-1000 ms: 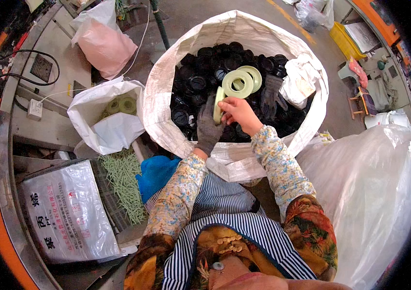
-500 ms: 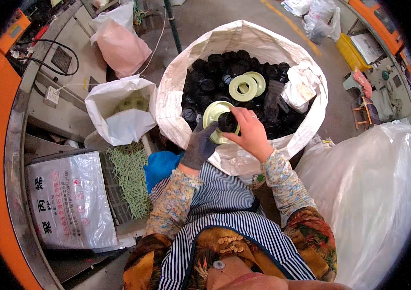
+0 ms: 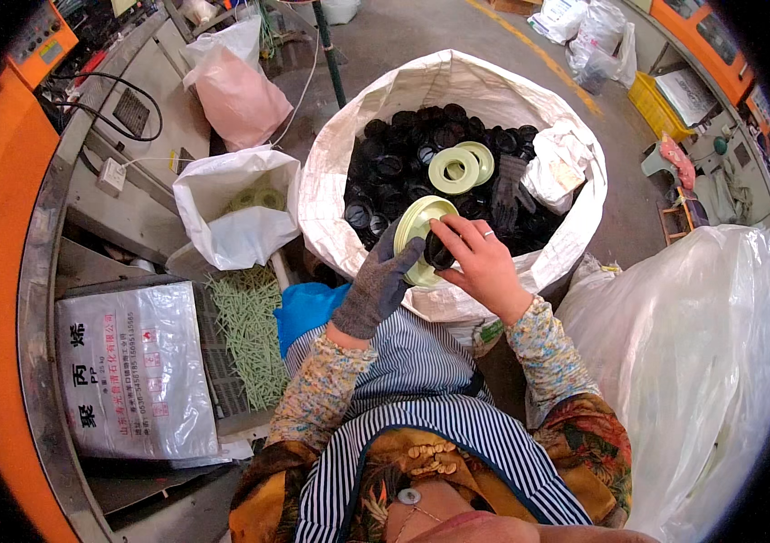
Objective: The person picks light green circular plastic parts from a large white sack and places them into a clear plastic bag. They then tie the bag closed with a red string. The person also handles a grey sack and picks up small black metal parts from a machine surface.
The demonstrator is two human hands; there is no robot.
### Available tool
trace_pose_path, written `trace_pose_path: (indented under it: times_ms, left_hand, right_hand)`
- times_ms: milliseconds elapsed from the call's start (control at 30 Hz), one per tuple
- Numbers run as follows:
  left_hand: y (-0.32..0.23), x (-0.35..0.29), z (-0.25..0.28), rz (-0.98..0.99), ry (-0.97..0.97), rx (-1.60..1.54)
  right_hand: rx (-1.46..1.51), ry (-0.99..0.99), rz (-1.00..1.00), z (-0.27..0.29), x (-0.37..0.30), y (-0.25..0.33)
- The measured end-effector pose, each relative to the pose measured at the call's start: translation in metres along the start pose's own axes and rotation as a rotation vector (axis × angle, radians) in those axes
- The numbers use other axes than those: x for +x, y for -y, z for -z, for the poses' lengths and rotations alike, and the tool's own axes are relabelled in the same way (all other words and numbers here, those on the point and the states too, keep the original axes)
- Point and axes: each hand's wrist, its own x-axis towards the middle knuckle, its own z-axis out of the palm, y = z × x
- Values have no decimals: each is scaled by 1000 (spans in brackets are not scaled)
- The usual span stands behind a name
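My left hand point(image 3: 369, 288), in a grey glove, is closed on a pale green flanged plastic ring point(image 3: 416, 220), tilted over the near rim of a big white woven sack point(image 3: 324, 185). Bare, with a finger ring on, my right hand point(image 3: 491, 269) pinches a round black plastic cap point(image 3: 440, 250) against the green part's near side. Whether the cap sits inside the opening cannot be made out. Many black caps point(image 3: 383, 192) fill the sack. On top of them lie two more pale green rings point(image 3: 438, 173), a dark glove point(image 3: 511, 192) and a crumpled white bag point(image 3: 555, 172).
Left of the big sack stands a smaller white bag point(image 3: 231, 237) with pale green parts inside. Thin green sticks point(image 3: 249, 339) lie below it, beside a printed plastic sack point(image 3: 136, 376). A large translucent bag point(image 3: 674, 362) bulges at my right. A green pole point(image 3: 330, 59) rises behind.
The green ring has tipped more onto its edge, and the black cap has turned with my right hand, slightly right and lower. My left hand keeps its hold.
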Motion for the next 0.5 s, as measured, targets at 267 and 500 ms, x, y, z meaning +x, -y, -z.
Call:
trace_pose_path:
  times_ms: [267,500]
  left_hand:
    - [-1,1,1,-158,41,205]
    - [-21,10,-18,-17,-57,-16]
  right_hand:
    - [-100,-18,126,-4,-3,-10]
    - [292,-55,-249,-4,-1,-11]
